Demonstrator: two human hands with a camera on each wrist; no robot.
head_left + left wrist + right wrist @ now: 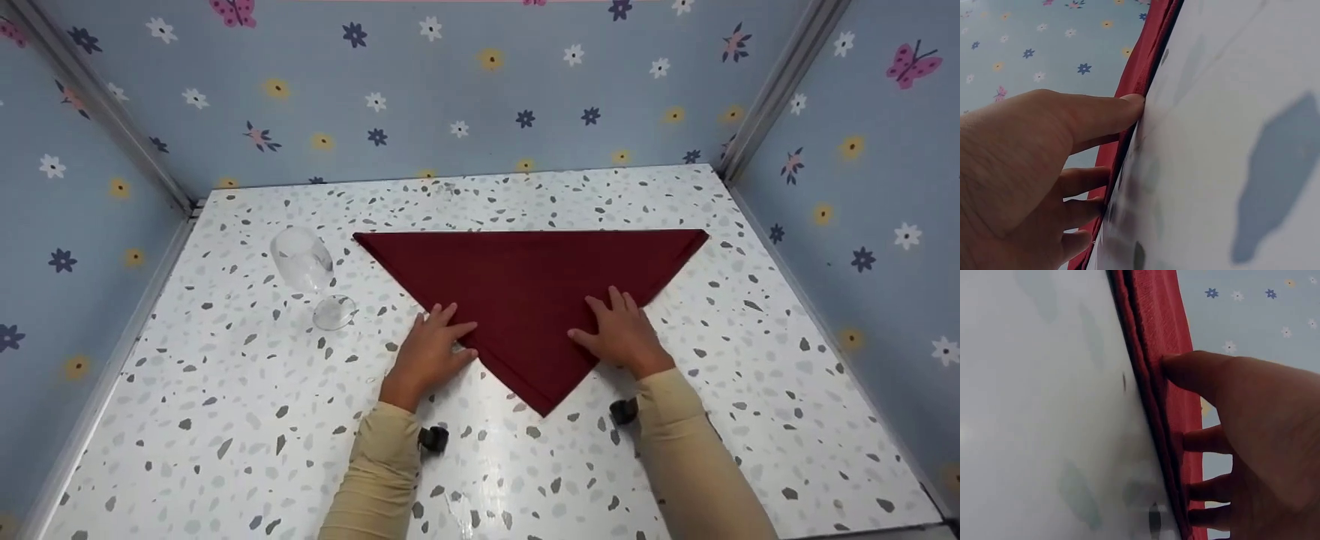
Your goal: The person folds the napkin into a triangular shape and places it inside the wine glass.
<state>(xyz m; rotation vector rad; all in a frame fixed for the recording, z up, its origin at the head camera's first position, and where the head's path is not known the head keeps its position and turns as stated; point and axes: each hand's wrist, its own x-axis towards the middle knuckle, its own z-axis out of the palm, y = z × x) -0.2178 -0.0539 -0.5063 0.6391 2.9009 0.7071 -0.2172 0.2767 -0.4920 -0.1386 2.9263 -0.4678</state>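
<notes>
A dark red cloth napkin (525,292), folded into a triangle, lies flat with its long edge at the back and one corner toward the person. On its left slanting edge rests the left hand (431,356), fingers spread. The right hand (621,334) lies on the right slanting edge, its fingers spread too. In the left wrist view, the thumb and fingertips of the left hand (1033,163) touch the napkin's edge (1143,62). The right wrist view has the right hand (1264,433) with its fingertips on the layered red cloth (1159,320).
A clear stemmed glass (301,259) lies on its side left of the napkin. The speckled white tabletop (225,450) is bordered by blue flowered panels (420,90) at the back and both sides. Small black wrist devices (433,439) sit by both sleeves.
</notes>
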